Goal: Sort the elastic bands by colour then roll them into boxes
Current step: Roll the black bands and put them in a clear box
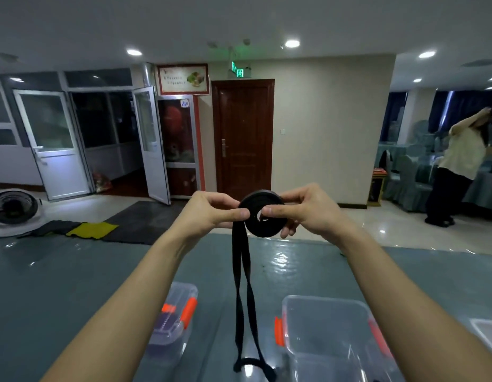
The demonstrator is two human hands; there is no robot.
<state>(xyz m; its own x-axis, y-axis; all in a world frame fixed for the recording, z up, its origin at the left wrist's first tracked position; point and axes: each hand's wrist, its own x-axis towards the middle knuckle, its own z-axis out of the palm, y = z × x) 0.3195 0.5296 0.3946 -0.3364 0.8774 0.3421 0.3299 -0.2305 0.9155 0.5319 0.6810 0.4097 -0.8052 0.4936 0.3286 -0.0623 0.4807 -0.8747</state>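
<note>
A black elastic band (262, 226) is partly wound into a flat roll held up in front of me, above the table. My right hand (305, 210) grips the roll, thumb across its centre and fingers behind it. My left hand (211, 212) pinches the band where it leaves the roll. The loose tail (243, 293) hangs down in two strands to the grey-green table (74, 285), its end lying near the front edge. An open clear plastic box (330, 334) with orange clips stands at the lower right. A closed clear box (173, 318) with orange clips stands left of the tail.
Another clear container's corner (487, 332) shows at the far right edge. Past the table lie dark mats and a yellow cloth (92, 230) on the floor, with a fan (13, 209) at left. A person (457, 166) stands at far right.
</note>
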